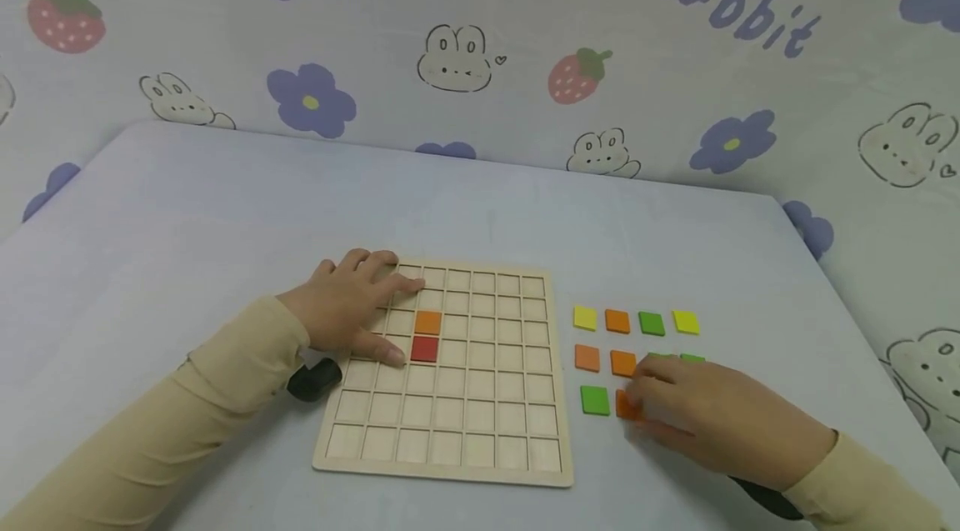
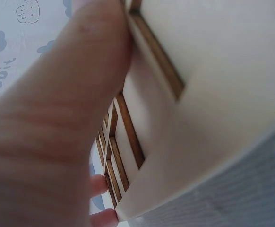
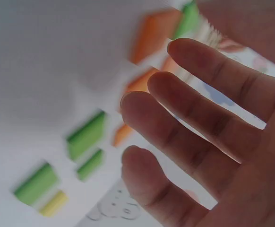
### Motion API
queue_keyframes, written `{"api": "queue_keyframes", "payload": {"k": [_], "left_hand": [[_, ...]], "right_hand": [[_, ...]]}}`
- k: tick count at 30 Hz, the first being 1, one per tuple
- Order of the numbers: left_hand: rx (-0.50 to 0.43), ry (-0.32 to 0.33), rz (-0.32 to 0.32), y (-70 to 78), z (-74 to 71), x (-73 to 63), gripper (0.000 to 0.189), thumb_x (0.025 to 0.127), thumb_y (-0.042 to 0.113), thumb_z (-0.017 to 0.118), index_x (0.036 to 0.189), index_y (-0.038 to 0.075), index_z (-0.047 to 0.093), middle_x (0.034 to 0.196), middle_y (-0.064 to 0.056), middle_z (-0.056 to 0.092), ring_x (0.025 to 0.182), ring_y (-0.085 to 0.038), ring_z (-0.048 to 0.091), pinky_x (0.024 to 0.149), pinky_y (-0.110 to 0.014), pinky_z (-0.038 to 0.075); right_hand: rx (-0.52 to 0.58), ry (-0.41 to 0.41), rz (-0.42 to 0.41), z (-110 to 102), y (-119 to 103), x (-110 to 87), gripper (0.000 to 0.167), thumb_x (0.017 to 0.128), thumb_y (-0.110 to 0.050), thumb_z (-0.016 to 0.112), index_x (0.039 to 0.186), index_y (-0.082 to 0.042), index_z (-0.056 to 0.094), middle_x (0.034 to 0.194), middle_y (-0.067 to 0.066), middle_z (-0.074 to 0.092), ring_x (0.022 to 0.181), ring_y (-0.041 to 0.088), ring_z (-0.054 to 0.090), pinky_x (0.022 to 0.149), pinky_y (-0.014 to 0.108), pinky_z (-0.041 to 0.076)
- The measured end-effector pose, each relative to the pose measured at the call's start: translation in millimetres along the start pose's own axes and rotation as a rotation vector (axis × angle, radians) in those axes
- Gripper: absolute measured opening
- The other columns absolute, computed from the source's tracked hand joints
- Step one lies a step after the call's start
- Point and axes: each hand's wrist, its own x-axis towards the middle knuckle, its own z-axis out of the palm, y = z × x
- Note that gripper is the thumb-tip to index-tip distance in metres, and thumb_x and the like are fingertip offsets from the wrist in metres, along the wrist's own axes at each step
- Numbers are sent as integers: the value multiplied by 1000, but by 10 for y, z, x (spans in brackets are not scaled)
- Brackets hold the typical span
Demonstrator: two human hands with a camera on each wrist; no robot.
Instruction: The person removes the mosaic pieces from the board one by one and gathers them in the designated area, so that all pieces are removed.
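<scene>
My left hand (image 1: 343, 303) rests spread over the upper left of a wooden grid board (image 1: 447, 408), with its thumb near a red square tile (image 1: 424, 349). Directly above that tile an orange tile (image 1: 428, 323) sits in its own cell. To the right of the board my right hand (image 1: 720, 414) hovers low over loose tiles, its fingertips over a dark orange tile (image 1: 626, 405). The right wrist view shows the fingers (image 3: 175, 132) apart and loosely extended, with no tile between them; an orange tile (image 3: 155, 35) lies beyond. Part of the hand covers some green tiles.
Loose tiles lie in rows right of the board, among them a yellow tile (image 1: 585, 318), a green tile (image 1: 595, 400) and a salmon tile (image 1: 587, 358). A white cloth covers the table (image 1: 480, 206); a patterned curtain (image 1: 525, 6) hangs behind.
</scene>
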Motion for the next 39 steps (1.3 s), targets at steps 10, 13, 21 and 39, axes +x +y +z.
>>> {"api": "queue_keyframes", "payload": {"k": [10,13,21,39], "left_hand": [[11,8,6,10,-9,3,91,74,70,63,148,24,35,148,-16,28,133,-40,29,91,-59,35],[12,7,8,4,-2,6,91,75,70,63,148,24,35,149,-16,28,133,-40,29,92,-59,35],[22,0,-1,2,-21,-10,90,75,70,63,148,24,35,149,-16,28,134,-39,29,93,-61,35],[84,-2,-31,23,-14,-22,84,75,72,61,140,23,39,149,-17,29,135,-40,30,95,-60,37]], "right_hand": [[-48,89,-122,-329,-78,399,25,76,-23,80,94,-22,62,95,-11,57,73,3,49,64,21,46],[-51,100,-202,-394,-119,609,22,79,-24,78,93,-20,62,92,-9,57,72,5,48,63,21,45],[-14,-55,-239,-337,-244,1328,13,90,-25,67,99,-16,65,95,-4,62,76,8,55,71,24,50],[-5,-229,-264,110,-426,2149,20,98,-31,55,110,-15,54,97,-4,61,82,10,59,76,29,51]]}}
